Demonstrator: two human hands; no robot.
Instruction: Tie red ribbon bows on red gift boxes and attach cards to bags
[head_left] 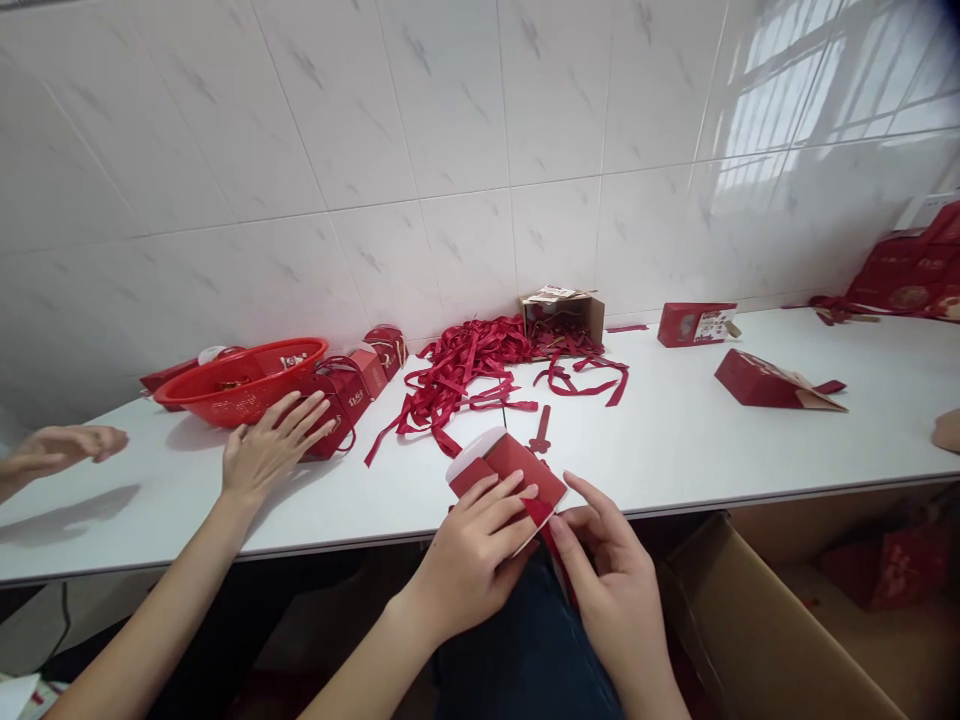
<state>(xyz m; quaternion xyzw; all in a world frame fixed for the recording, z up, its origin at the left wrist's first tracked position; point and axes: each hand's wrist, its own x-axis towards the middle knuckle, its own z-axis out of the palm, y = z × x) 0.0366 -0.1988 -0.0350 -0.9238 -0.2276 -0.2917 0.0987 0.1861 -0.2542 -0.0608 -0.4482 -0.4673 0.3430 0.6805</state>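
My left hand (472, 550) and my right hand (600, 555) meet at the near edge of the white table (675, 440), above my lap. Both grip a small red folded paper box (506, 465) with a white inner flap. The left fingers lie over its front face. My right fingers pinch its lower right corner, where a strip of red ribbon (541, 512) shows. A short loose red ribbon piece (541, 430) lies on the table just behind the box.
A heap of red ribbons (472, 370) lies mid-table before a small brown carton (562, 310). At left, a co-worker's hand (274, 445) rests on finished red boxes (349, 385) beside a red basket (240, 380); another hand (64, 448) is further left. Flat red boxes (772, 382) lie right; an open carton (787, 620) stands below.
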